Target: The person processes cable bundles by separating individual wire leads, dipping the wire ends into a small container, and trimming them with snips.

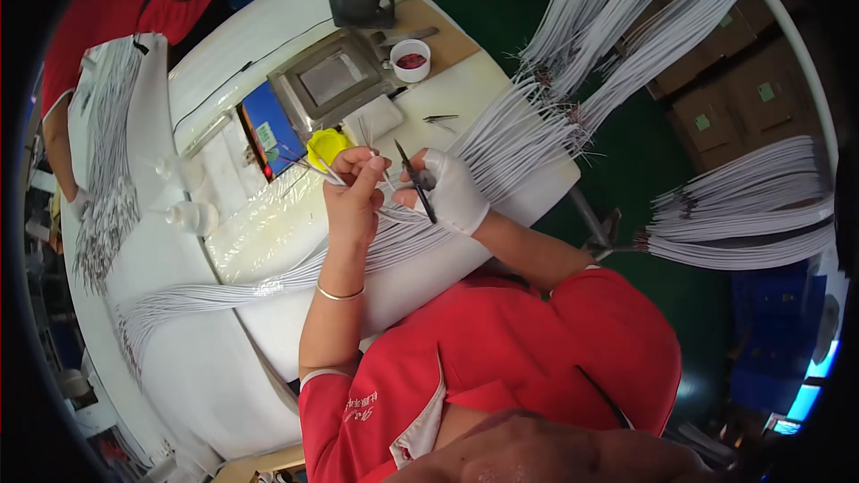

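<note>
My left hand (pixel 354 190), a bangle on its wrist, pinches the end of a white cable (pixel 337 181) between thumb and fingers, with thin wires fanning out beyond the fingertips. Close to its right, my right hand (pixel 452 195), wrapped in a white fingerless glove, grips slim black tweezers (pixel 414 181) that point away from me. Beneath both hands a long bundle of white cables (pixel 394 237) runs across the table. A second pair of tweezers (pixel 440 118) lies beyond my right hand. The yellow round object (pixel 327 148) sits just past my left hand.
A metal box with a recessed top (pixel 329 79), a white cup with red contents (pixel 410 61), a black fan (pixel 361 0) and plastic bottles (pixel 191 216) stand on the table (pixel 192 367). Cable bundles (pixel 743 201) hang at right. A co-worker in red (pixel 143 0) handles cables at left.
</note>
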The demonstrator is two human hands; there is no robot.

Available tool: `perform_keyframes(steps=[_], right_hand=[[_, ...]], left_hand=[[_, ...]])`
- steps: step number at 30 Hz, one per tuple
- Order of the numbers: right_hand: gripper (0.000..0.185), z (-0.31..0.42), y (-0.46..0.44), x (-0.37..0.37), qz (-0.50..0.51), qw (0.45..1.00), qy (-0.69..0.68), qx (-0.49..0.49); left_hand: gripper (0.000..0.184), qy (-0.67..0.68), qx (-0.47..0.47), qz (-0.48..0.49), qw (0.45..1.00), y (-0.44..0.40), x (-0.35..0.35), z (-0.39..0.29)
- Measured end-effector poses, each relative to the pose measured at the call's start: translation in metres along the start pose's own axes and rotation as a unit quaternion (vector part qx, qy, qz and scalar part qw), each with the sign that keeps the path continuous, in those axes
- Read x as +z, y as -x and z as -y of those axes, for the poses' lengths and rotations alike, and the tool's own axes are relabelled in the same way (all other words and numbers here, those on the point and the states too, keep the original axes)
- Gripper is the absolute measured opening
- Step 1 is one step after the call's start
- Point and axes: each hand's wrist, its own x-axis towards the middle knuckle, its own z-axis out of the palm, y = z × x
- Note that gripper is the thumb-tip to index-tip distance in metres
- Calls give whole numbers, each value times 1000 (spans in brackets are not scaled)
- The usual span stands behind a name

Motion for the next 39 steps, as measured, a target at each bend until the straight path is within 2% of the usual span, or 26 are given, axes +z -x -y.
perform_keyframes(steps=[14, 17, 26, 29, 35, 39], right_hand=[[32, -5, 0, 2, 12, 999, -45, -7], [30, -4, 1, 1, 11, 999, 43, -6], [29, -9, 2, 8, 12, 999, -30, -21], [29, -4, 4, 1, 27, 999, 35, -5], [31, -3, 13, -4, 38, 996, 73, -17], [31, -5, 16, -6, 53, 992, 110, -19]], left_hand=[[11, -25, -10, -7, 1000, -1, -1, 1], [10, -33, -11, -9, 999, -1, -6, 2], [8, -16, -43, -10, 999, 0, -4, -5], [9, -8, -42, -15, 999, 0, -4, -8], [10, 10, -26, -29, 999, -2, -8, -14], [11, -36, -12, -14, 999, 0, -8, -11]])
